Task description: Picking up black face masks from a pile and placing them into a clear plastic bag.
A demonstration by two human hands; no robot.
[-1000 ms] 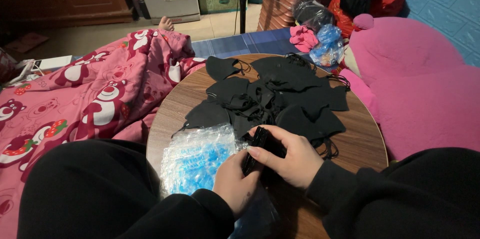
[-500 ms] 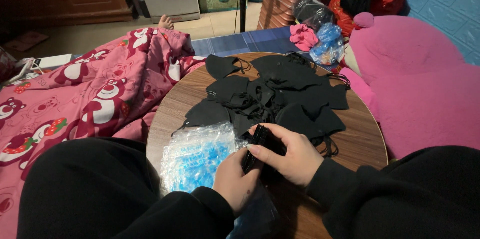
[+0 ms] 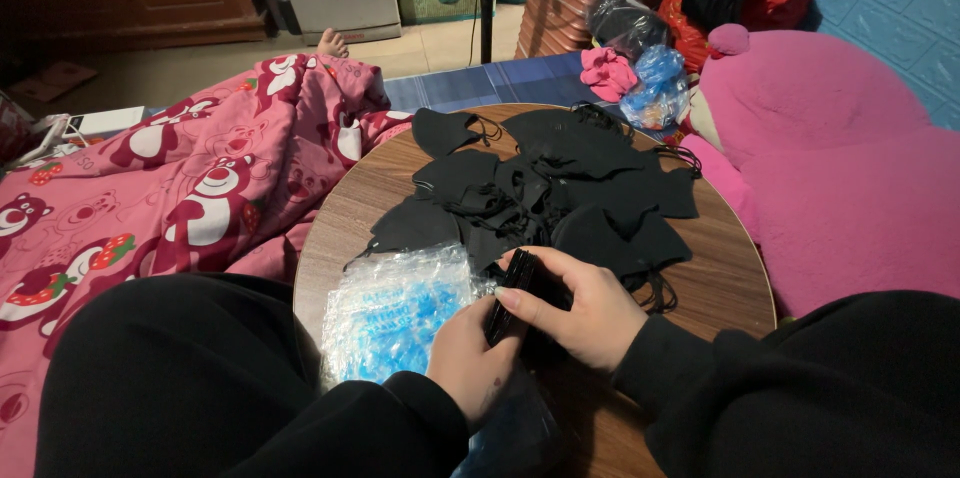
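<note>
Black face masks, a small stack of them pressed flat together, sit pinched between both hands at the near edge of the round wooden counter. The right hand curls over the stack from the right, its fingers clamped on the top edge; the left hand cups it from below and the left, fingers closed against its side. The step in hand looks like squaring up a gathered bundle. By my judgement the next move calls for a steady grip, so the thin pieces do not slip apart, and a free hand for the plastic.

Just left of the hands lies one crinkled clear plastic bag with blue print, partly over the counter's near-left rim. Farther out, a loose heap of black masks covers the middle and far part of the counter; they overlap too much for an exact count, roughly a dozen. To the left spreads a pink cartoon-bear blanket, to the right one big pink plush. At the far edge sit a blue plastic bag and a pink cloth.
</note>
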